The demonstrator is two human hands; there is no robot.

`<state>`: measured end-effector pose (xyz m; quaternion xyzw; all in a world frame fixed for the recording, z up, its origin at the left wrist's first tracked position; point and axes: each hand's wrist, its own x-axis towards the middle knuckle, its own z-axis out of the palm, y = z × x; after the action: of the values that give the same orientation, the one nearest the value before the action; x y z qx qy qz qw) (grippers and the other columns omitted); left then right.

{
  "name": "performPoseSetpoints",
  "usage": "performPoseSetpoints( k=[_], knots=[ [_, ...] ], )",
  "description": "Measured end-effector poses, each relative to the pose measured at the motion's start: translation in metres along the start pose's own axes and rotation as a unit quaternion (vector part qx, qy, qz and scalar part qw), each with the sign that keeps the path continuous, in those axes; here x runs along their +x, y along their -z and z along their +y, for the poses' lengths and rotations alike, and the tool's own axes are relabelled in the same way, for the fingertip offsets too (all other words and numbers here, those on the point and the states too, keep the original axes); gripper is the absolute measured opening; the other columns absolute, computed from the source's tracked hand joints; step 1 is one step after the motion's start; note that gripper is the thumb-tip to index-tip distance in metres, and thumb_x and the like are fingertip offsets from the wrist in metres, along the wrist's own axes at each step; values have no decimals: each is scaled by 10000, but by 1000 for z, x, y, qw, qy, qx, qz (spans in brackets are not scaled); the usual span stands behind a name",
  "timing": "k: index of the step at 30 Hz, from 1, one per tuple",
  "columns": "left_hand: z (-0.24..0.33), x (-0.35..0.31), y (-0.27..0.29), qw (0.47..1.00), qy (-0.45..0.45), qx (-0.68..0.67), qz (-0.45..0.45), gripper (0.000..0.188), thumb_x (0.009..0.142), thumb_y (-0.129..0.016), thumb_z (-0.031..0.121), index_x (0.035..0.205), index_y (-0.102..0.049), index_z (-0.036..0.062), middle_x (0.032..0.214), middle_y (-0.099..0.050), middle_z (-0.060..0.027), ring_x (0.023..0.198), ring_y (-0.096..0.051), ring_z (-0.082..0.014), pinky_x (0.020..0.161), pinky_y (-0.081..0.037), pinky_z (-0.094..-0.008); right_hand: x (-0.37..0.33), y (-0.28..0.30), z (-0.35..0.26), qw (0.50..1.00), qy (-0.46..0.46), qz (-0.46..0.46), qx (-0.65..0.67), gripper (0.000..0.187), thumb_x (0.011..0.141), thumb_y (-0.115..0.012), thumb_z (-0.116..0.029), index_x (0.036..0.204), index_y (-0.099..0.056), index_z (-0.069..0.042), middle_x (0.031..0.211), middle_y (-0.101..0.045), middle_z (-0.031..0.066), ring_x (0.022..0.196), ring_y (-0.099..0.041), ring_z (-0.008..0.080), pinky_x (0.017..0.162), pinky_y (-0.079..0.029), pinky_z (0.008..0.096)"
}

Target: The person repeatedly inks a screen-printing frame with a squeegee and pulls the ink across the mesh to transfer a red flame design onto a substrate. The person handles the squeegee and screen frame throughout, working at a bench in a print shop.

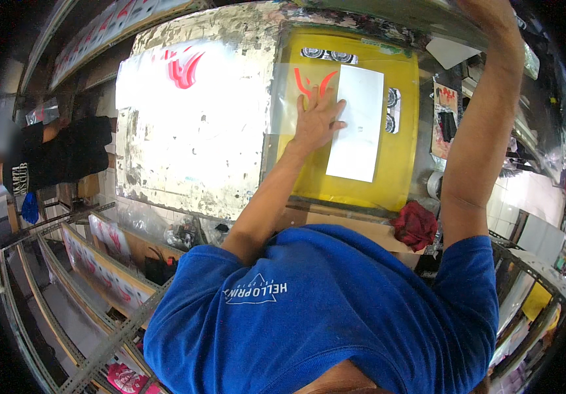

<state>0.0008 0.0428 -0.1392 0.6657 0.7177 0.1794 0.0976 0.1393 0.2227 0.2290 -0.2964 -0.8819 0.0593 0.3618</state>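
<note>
My left hand (pixel 319 119) lies with fingers spread on a see-through sheet with red curved strokes (pixel 327 82). Its thumb side reaches over the edge of a blank white paper (pixel 358 125). Both sheets rest on a yellow panel (pixel 401 171), which looks like a screen-printing screen and bears black-and-white pictures of wheels (pixel 329 54). My right arm stretches far forward on the right; the right hand (pixel 488 14) is at the upper edge of the head view, its fingers cut off, so what it touches is hidden.
To the left is a paint-stained worktable (pixel 184 164) with a bright white sheet (pixel 230 85) bearing a red print. A crumpled dark red cloth (pixel 415 225) lies near my right side. Metal racks (pixel 53 295) hold printed boards at lower left. Another person in black (pixel 66 151) stands far left.
</note>
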Motion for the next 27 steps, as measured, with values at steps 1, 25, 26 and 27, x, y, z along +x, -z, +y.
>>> performPoseSetpoints(
  k=[1, 25, 26, 27],
  knots=[
    [5, 7, -1, 1000, -6, -4, -6, 578, 875, -669, 484, 1396, -558, 259, 1583, -346, -119, 1487, -227, -394, 1142, -141, -661, 5, -7, 8, 1000, 5, 11, -23, 374, 814, -672, -228, 1137, -730, -49, 1109, -726, 181, 1002, -696, 303, 910, -529, 362],
    [21, 25, 2, 997, -58, 0, 50, 598, 908, -656, 431, 1438, -517, 191, 1534, -404, -132, 1448, -291, -402, 1134, -183, -623, 5, -11, 26, 999, 42, -8, 10, 377, 809, -645, -257, 1090, -747, -27, 981, -748, 170, 826, -695, 259, 784, -539, 349],
    [21, 26, 5, 995, -58, 4, 79, 605, 911, -659, 418, 1446, -508, 180, 1521, -425, -132, 1434, -319, -395, 1133, -209, -600, 5, -11, 27, 998, 54, -10, 7, 373, 808, -646, -256, 1084, -749, -27, 970, -749, 168, 804, -694, 252, 771, -540, 348],
    [25, 28, 12, 992, -62, 4, 106, 612, 914, -663, 405, 1454, -499, 169, 1508, -446, -131, 1421, -346, -389, 1132, -235, -577, 1, -9, 22, 999, 27, -19, -16, 377, 803, -655, -263, 1082, -749, -27, 959, -749, 164, 793, -693, 255, 765, -540, 348]
  ],
)
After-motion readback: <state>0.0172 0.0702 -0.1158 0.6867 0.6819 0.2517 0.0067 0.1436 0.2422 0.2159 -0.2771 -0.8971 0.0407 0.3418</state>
